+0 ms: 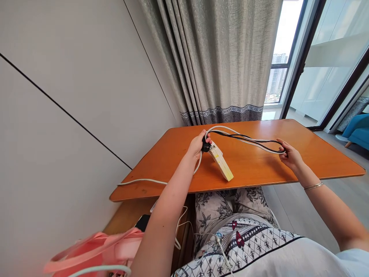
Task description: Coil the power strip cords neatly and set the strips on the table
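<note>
Two cords, a white cord (220, 126) and a black cord (242, 135), are drawn out together in a long, narrow loop above the tabletop (170, 150). Taking the tabletop as a clock with twelve toward the curtain (227, 65), the left hand (198, 144) is near ten o'clock, its fingers curled round the black plug (205, 146) and one end of the loop. The right hand (289, 154) is at three o'clock, fingers and thumb pinching the loop's other end.

The cream power strip (221, 162) slants at eight o'clock, its upper end against the left hand; whether its lower end rests on the tabletop I cannot tell. Nor is it clear whether the plug sits in the strip.

The gathering looks partway done, as I judge it: the cords are doubled and aligned, but no tie or wrap shows around them, and more of the white cord lies loose, running out to the tabletop's edge at eight o'clock.

Below that edge, toward seven o'clock, a pink bag (100, 250) gapes at the top. Something small lies inside, too cut off by the frame to identify.
</note>
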Action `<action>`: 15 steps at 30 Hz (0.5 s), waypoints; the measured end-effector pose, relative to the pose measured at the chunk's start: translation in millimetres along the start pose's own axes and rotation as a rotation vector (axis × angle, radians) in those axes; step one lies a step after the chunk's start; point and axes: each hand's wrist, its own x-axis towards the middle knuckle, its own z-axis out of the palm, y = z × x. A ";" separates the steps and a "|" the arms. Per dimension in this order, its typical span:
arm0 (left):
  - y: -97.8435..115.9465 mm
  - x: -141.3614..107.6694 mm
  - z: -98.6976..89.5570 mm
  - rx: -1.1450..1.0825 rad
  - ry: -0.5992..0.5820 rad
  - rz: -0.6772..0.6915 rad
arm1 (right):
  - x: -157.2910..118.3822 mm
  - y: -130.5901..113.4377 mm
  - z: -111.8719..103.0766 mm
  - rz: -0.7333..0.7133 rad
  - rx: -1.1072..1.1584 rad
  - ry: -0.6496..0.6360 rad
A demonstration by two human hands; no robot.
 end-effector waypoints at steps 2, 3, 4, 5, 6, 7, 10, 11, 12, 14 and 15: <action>0.4 -1.1 -0.3 -0.008 0.013 -0.008 | -4.1 9.0 5.2 0.025 -0.107 0.008; 0.3 -1.8 0.0 -0.010 0.020 -0.005 | -7.3 12.7 8.3 0.027 -0.194 0.003; 0.0 -2.7 0.9 -0.007 0.028 -0.001 | -11.1 15.3 12.0 0.019 -0.303 -0.008; -0.5 -3.9 2.4 0.003 0.036 0.003 | -15.5 16.1 16.4 -0.004 -0.429 -0.023; -1.0 -5.4 4.7 0.018 0.042 0.008 | -20.2 14.7 21.6 -0.037 -0.569 -0.045; -1.5 -7.1 7.5 0.038 0.047 0.014 | -25.4 10.9 27.9 -0.074 -0.717 -0.076; -2.2 -13.7 17.5 0.116 0.025 0.068 | -43.2 -15.4 53.9 -0.182 -1.182 -0.254; -2.0 -16.0 20.7 0.142 0.000 0.097 | -49.6 -28.3 64.4 -0.226 -1.340 -0.356; -1.6 -18.2 23.6 0.167 -0.034 0.125 | -55.7 -42.6 75.4 -0.274 -1.498 -0.442; -0.3 -22.2 28.4 0.213 -0.111 0.166 | -66.0 -73.6 97.6 -0.392 -1.713 -0.589; 0.4 -24.0 30.4 0.235 -0.149 0.179 | -69.5 -89.2 108.3 -0.477 -1.742 -0.655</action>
